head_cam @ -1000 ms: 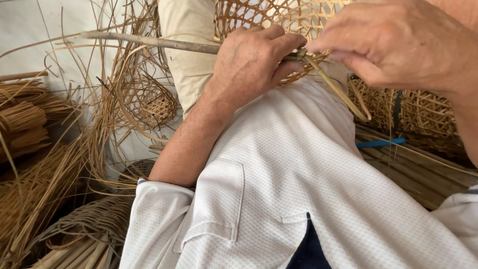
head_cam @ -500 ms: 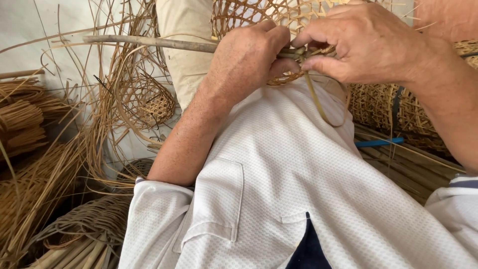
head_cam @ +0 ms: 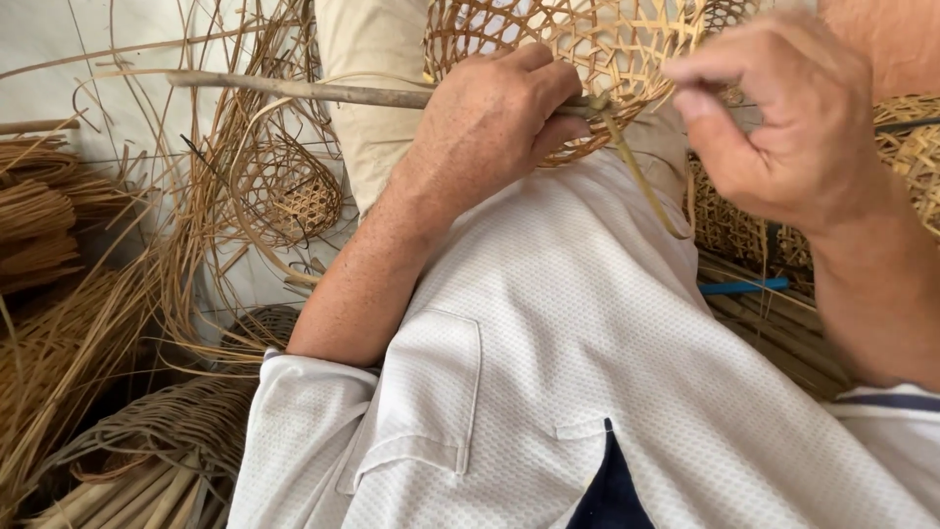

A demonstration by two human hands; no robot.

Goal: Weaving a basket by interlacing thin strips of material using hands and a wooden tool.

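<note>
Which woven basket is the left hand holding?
The open-weave basket at top centre, gripped by the left hand; the smaller unfinished basket at left lies untouched.

Pale floor point(head_cam: 59, 39) seen at upper left, bundles of cane strips point(head_cam: 44, 323) laid across it at left, a small openwork basket point(head_cam: 289, 191) set among loose strands, coiled cane point(head_cam: 147, 431) perhaps resting lower left, a blue rod point(head_cam: 744, 286) lain at right.

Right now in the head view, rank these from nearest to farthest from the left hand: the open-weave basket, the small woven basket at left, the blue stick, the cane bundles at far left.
1. Open-weave basket, gripped at its rim by the left hand.
2. Small woven basket, just left of the forearm.
3. Blue stick, lower right, past the right hand.
4. Cane bundles, far left edge.
</note>
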